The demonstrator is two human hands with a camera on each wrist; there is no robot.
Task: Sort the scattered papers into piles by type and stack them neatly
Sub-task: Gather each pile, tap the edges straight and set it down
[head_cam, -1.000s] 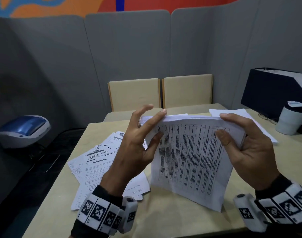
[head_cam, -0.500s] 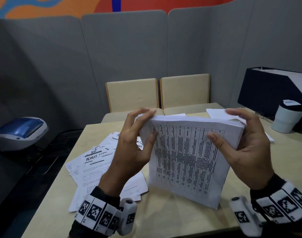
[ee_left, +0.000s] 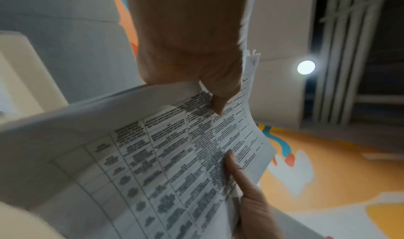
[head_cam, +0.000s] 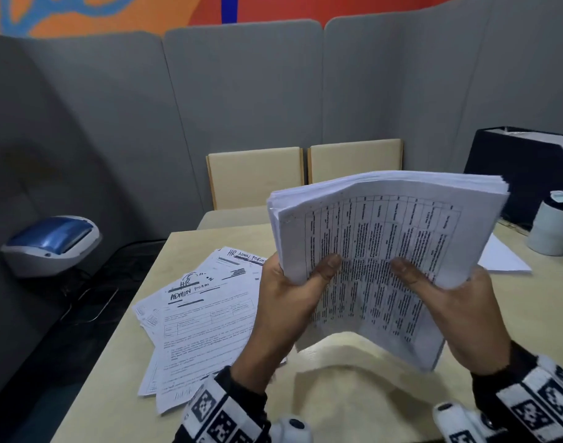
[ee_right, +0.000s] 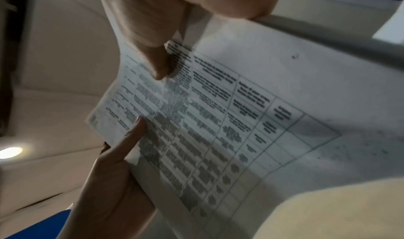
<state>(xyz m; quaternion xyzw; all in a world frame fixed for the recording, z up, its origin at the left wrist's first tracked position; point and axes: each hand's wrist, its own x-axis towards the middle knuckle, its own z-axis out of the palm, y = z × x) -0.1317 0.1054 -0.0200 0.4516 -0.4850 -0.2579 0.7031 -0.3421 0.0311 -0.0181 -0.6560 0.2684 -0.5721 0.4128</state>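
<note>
A thick stack of table-printed papers is held up above the table, tilted and bowed. My left hand grips its left edge, thumb on the printed face and fingers hidden behind. My right hand grips the right side the same way. In the left wrist view my left thumb presses the stack. The right wrist view shows my right thumb on the same sheet. A loose pile of HR admin forms lies fanned on the table's left side.
The beige table carries a few white sheets at the right, beside a white cup and a dark box. Two beige chairs stand behind the table. A blue-and-white device sits low at left.
Both hands moved from the stack's top edge down to its sides, thumbs now on the printed face. The stack rose off the table and bowed.
</note>
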